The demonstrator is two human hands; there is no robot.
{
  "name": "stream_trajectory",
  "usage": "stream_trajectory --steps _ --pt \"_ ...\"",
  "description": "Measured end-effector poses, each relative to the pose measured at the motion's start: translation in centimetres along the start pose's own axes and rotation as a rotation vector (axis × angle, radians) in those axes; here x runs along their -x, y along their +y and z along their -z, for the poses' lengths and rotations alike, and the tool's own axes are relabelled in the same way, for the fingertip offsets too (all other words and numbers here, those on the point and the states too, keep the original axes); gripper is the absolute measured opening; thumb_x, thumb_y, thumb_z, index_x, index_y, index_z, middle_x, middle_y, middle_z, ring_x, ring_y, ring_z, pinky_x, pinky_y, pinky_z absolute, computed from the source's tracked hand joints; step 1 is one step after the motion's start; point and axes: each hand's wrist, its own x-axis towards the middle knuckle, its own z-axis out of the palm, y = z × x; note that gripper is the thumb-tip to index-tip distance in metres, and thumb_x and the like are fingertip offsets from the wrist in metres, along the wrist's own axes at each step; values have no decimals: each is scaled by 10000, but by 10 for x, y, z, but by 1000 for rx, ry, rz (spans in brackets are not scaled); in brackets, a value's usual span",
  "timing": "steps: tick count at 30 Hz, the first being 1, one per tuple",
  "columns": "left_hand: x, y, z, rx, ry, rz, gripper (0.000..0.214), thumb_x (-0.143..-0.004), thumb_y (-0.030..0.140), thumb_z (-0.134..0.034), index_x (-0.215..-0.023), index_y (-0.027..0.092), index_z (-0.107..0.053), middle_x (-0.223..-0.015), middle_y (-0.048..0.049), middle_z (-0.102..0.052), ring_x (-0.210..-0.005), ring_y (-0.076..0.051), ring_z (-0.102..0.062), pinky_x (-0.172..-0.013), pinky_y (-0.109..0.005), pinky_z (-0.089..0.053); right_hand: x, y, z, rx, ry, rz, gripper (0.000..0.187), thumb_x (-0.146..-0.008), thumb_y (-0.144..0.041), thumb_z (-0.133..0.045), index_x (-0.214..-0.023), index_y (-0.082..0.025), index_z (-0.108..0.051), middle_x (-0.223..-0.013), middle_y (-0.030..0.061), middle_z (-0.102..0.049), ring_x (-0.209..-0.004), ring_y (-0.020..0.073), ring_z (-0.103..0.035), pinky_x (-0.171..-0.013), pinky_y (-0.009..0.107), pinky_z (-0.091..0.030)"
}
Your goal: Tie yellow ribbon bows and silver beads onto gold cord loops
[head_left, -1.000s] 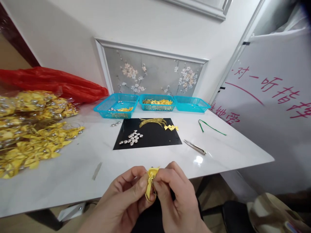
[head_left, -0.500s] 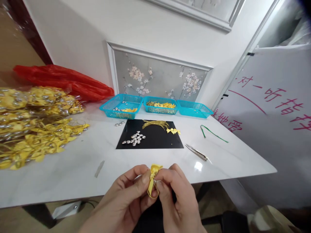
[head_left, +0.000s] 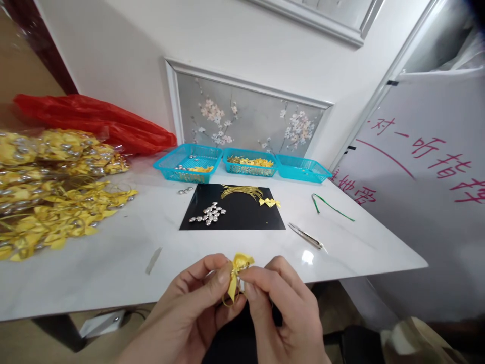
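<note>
Just in front of the table's near edge, a yellow ribbon bow (head_left: 240, 262) with a thin gold cord loop (head_left: 225, 298) is between my hands. My left hand (head_left: 200, 298) pinches the bow's left side between thumb and fingers. From the right, my right hand (head_left: 280, 298) presses thumb and index finger together at the bow's middle; what exactly those tips grip is partly hidden. Beyond them a black mat (head_left: 242, 220) carries silver beads (head_left: 209, 214), a bundle of gold cords (head_left: 242, 191) and several small yellow bows (head_left: 270, 202).
Silver thread snips (head_left: 305, 235) and a green cord (head_left: 333, 207) lie right of the mat. Blue baskets (head_left: 162, 171), (head_left: 227, 166), (head_left: 303, 174) line the wall. Bagged yellow bows (head_left: 64, 202) and red mesh (head_left: 94, 121) are piled at left. A grey strip (head_left: 153, 261) lies near the front.
The bow has tilted slightly and shifted a little left in my fingers, and its cord loop has swung left. Both hands keep their pinch. The camera view has moved slightly.
</note>
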Motion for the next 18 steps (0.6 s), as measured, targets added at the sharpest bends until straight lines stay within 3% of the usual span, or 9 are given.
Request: stream_trajectory --steps 5,18 --pt "0 1 -2 35 25 35 389 -508 110 -981 -811 208 -757 -833 -45 -759 -696 -187 -738 -674 -282 -646 -2 -4 -1 11 35 9 211 -932 -88 -539 -920 -241 -685 -711 -2 -510 -552 130 -543 -511 249 -447" --pt "1 0 -4 55 2 75 185 -778 -7 -771 -847 164 -769 -845 -70 -789 -710 -179 -766 -673 -269 -654 2 1 -6 -52 22 -81 217 -969 -124 -499 -836 -244 -621 -726 -17 -502 -615 133 -521 -580 247 -443"
